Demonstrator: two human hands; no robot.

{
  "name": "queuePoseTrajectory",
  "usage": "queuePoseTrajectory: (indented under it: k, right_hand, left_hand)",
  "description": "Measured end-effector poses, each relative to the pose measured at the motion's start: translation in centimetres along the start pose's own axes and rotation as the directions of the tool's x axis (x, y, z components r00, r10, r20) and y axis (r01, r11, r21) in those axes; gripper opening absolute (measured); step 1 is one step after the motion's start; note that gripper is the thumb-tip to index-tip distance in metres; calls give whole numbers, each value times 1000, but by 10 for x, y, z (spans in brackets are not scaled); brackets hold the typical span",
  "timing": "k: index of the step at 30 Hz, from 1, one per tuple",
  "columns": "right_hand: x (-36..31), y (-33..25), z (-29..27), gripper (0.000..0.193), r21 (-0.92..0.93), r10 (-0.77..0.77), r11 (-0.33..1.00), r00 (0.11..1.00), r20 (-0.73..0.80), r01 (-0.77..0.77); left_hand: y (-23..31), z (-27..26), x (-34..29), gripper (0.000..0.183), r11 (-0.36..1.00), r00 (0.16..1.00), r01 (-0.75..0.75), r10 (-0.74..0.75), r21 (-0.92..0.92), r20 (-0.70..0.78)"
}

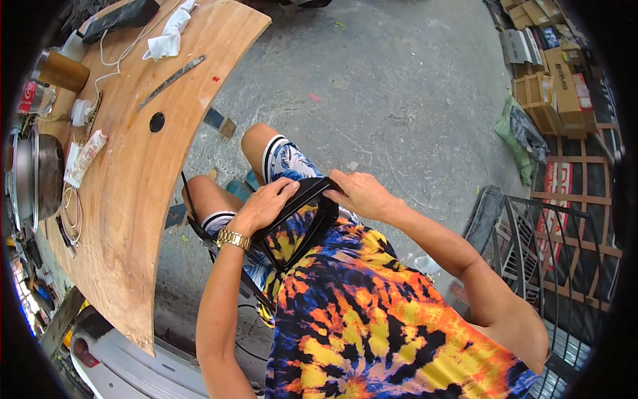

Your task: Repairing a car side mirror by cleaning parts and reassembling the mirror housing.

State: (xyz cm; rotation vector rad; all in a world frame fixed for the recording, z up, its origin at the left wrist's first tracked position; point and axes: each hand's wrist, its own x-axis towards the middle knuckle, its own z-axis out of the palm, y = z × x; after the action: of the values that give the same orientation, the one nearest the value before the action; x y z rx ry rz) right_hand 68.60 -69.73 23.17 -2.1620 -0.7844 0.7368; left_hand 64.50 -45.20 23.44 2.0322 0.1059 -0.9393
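Observation:
On my lap lies a black, roughly triangular framed piece [308, 207]; its exact kind I cannot make out. The tie-dye pattern of my shirt shows inside its frame, seen through or mirrored. My left hand [267, 205], with a gold watch [234, 239] at the wrist, is closed on the frame's upper left side. At the upper right corner, my right hand [361, 193] pinches the rim between thumb and fingers. Parts of my fingertips are hidden behind the frame.
To my left stands a wooden table [143, 219] with a curved edge. On it are a dark strip [171, 82], a black disc [157, 122], a white tube [86, 158] and a brown cylinder [61, 70]. Cardboard boxes [565, 90] and a black metal rack [531, 239] stand right.

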Motion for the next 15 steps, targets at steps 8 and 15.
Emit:
queuePoseTrajectory:
  k: [8,15]
  right_hand:
    - [0,3,3,35,-210,84,975,996,34,-75]
    - [-36,8,21,27,-37,113,993,993,-39,-114]
  left_hand:
    - [-3,9,6,56,994,994,102,-100,-36,34]
    - [-11,28,1,64,983,983,178,-179,35,28]
